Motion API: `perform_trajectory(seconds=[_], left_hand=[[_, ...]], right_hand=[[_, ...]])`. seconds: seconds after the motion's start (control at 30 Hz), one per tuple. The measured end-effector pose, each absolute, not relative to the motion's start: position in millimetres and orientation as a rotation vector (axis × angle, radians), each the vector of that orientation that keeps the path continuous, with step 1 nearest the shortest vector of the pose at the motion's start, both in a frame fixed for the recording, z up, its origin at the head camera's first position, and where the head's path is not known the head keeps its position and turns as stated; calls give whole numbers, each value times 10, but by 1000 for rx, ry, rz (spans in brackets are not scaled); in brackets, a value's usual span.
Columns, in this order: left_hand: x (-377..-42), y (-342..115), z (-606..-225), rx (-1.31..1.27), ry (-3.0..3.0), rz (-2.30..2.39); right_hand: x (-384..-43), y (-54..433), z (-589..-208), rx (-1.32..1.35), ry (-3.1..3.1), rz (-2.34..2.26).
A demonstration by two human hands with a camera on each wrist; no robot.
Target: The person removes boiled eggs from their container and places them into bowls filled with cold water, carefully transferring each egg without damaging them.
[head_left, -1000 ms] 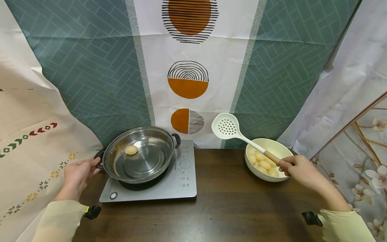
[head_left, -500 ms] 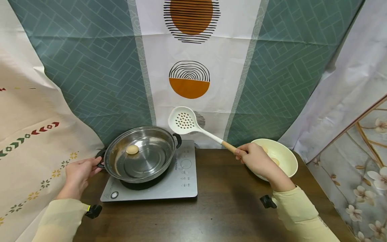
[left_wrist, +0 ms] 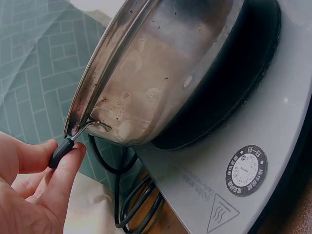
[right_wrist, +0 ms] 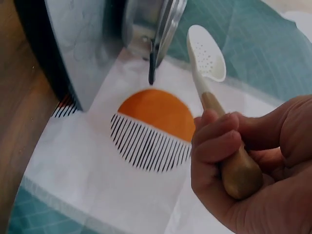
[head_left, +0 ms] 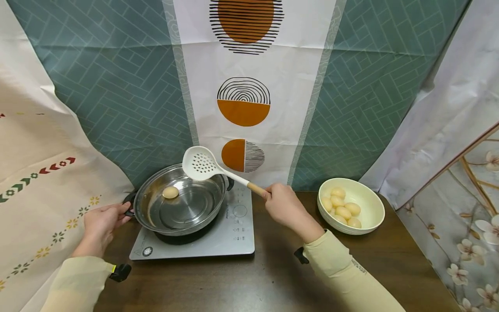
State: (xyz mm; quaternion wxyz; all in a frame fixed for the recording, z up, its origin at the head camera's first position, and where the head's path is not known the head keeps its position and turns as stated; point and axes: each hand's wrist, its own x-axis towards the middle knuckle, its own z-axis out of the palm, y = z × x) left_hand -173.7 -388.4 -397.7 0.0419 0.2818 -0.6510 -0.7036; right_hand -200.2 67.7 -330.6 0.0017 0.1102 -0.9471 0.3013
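Observation:
My left hand (head_left: 103,223) pinches the black side handle (left_wrist: 62,152) of a steel pot (head_left: 150,219) between thumb and fingers. One pale egg (head_left: 170,193) lies inside the pot, left of its middle. My right hand (head_left: 286,206) grips the wooden handle (right_wrist: 240,173) of a white slotted skimmer (head_left: 199,163). The skimmer's head overlaps the pot's far right rim in the head view and carries nothing. To the right, a cream bowl (head_left: 372,212) holds several pale eggs (head_left: 343,212).
Under the pot is a grey induction cooker (head_left: 238,242) on a dark wooden table (head_left: 218,286). Black cable loops (left_wrist: 122,195) hang near the cooker's left side. A patterned cloth (head_left: 241,65) stands behind everything.
My right hand has moved left from over the bowl, bringing the skimmer to the pot's right rim. The bowl is uncovered again. My left hand stays on the pot handle.

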Motion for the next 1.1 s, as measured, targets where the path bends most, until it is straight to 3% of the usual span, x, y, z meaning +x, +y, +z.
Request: perform_trajectory(seconds=[0.67,1.1], left_hand=[[-1751,-3908,-3983,812,-1982,-2185],[-1757,-3911,-4006,836,-1998,-2162]], right_hand=[[-1962,-151,-3557,468,-2891,155],[-1933,-387,-3686,474,-2885,175]])
